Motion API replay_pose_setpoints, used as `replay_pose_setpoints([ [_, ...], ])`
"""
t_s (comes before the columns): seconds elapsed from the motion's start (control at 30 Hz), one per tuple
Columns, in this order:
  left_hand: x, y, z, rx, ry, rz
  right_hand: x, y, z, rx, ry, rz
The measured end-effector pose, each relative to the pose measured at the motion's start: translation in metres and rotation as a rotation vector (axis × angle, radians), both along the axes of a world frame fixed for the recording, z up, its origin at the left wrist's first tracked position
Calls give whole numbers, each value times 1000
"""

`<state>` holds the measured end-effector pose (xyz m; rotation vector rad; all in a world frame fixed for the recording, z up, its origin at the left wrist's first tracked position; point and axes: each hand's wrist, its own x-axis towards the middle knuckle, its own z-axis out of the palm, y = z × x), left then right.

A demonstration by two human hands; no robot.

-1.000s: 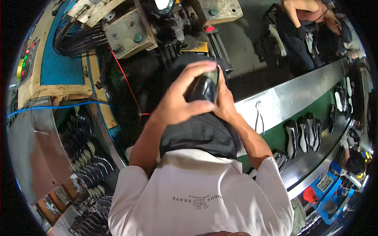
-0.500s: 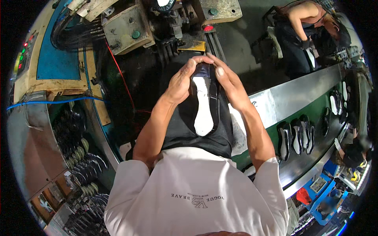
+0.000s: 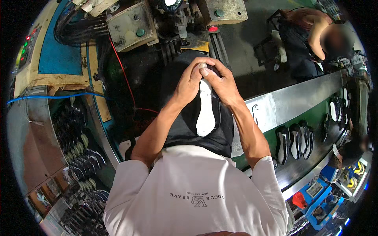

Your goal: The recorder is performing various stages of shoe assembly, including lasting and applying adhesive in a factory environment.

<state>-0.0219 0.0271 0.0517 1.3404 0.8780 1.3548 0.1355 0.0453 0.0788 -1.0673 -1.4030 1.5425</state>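
Note:
A dark shoe upper with a white insole-like sole piece (image 3: 205, 114) facing up lies lengthwise over my lap. Its far end sits between both hands. My left hand (image 3: 189, 83) wraps that end from the left, its thumb pressed on top. From the other side, my right hand (image 3: 221, 83) closes around the same end, and its thumb tip meets the left one. The fingers cover the far end of the shoe, while its near, rounded end stays uncovered against my black trousers.
Ahead stands a machine with a metal control box (image 3: 132, 27) and a red button (image 3: 213, 28). A metal-edged conveyor (image 3: 303, 94) on my right carries several shoes (image 3: 295, 141). Racked shoes (image 3: 88, 157) stand at left. Another person (image 3: 303, 43) bends over at the far right.
Both hands have closed in around the shoe's far end, thumbs moving together on top of it. The other person at far right has shifted posture.

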Motion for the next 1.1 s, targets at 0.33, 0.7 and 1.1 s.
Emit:
replay_pose_setpoints([
  [0.33, -2, -9, -8, -108, -165, -138, 10, 5, -8, -34, 93, 55],
  [0.7, 4, -7, -18, 205, 245, 37, 12, 10, -19, 81, 152, 92],
  [1.1, 4, -8, -35, 113, 290, 69, 9, 25, -51, 12, 173, 81],
])
